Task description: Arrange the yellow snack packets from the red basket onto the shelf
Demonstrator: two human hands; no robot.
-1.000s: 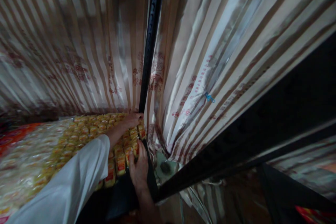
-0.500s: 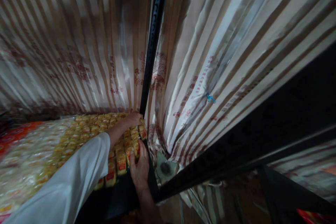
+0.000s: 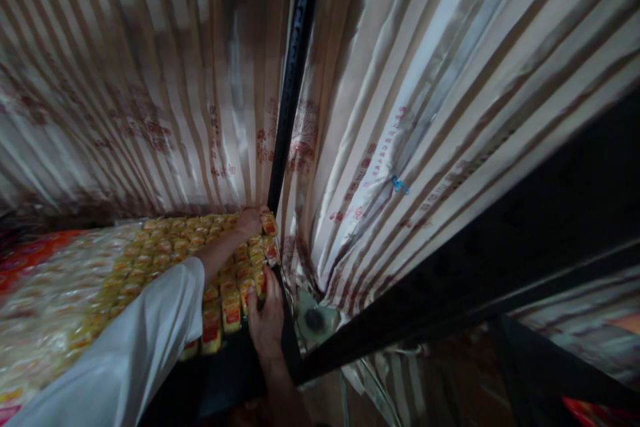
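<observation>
My left hand (image 3: 250,220), at the end of a white sleeve, reaches to the far right corner of a tightly packed layer of small yellow wrapped packets (image 3: 165,247). Its fingers close around the back and side of the corner packet (image 3: 269,224), which has a red label; the fingertips are partly hidden. Nearer to me, my right hand (image 3: 267,320) lies against the right edge of the layer. Its fingers are stretched out and its thumb is apart, touching the red-labelled end packets (image 3: 260,280).
Packets under clear wrap (image 3: 45,300) and a red-orange package (image 3: 30,260) lie at the left. A black upright post (image 3: 295,73) stands behind the corner. Striped printed curtains (image 3: 200,80) hang around, one tied with blue string (image 3: 400,185). A dark beam (image 3: 450,280) crosses at the right.
My left hand has shifted slightly left and back, so the corner packet now shows beside its fingers. My right hand stays in place.
</observation>
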